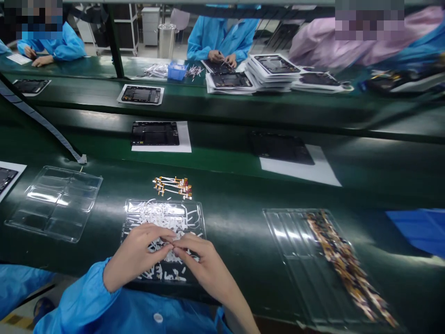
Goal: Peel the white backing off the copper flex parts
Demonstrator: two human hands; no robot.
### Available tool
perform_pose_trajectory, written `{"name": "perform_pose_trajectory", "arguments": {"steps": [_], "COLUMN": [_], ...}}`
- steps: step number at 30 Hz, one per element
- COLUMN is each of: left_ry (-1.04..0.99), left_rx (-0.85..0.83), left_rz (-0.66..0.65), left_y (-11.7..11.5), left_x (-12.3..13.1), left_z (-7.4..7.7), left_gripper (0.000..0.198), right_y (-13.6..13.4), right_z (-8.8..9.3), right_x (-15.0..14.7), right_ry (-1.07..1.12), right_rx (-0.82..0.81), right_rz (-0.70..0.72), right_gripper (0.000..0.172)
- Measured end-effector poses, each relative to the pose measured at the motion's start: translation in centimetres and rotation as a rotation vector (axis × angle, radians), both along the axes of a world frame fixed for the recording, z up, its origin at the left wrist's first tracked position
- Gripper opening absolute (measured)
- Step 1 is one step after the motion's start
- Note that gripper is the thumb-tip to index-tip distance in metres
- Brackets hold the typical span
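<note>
My left hand (137, 257) and my right hand (203, 264) meet fingertip to fingertip over a clear plastic tray (134, 207) filled with white paper strips (167, 220). Both hands are pinched shut on a small white strip between them; what exactly it is I cannot make out. Just beyond the tray lies a small cluster of orange flex cables with white tabs (174, 186). To the right, another clear tray (288, 241) holds a long row of orange-brown flex cables (344, 264).
An empty clear tray (55, 202) sits at the left. Dark tablet panels on white sheets (155, 134) (281, 148) lie on the green belt (225, 162). Across it, people in blue coats work beside stacked panels (274, 69). A blue item (420, 229) is at the right.
</note>
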State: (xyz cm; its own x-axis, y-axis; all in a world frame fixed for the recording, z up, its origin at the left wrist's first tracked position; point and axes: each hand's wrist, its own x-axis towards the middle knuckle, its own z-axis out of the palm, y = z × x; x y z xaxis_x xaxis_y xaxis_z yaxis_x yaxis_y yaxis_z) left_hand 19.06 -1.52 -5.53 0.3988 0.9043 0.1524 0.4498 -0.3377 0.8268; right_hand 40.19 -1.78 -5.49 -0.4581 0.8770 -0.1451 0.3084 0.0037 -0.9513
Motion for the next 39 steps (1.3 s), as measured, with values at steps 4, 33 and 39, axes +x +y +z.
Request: {"name": "perform_pose_trajectory", "arguments": {"steps": [4,33,39], "left_ry": [0.025,-0.195,-0.239], "left_rx": [-0.002,-0.387,-0.366], "left_rz": [-0.11,-0.042,-0.008], "left_y": [0.0,-0.1,-0.3], "left_x": [-0.4,2.0,2.4], "left_z": [0.6,2.3,1.3], "left_gripper": [0.025,0.022,0.024], "right_y": [-0.1,0.0,0.5], "right_z": [0.5,2.3,2.3], "right_x": [0.4,1.8,1.9], "right_ry": [-0.026,-0.4,-0.303], "right_rx": [0.012,0.281,0.222], "right_rz": [0.104,0.246,0.196], "right_gripper": [0.024,0.09,0.084]}}
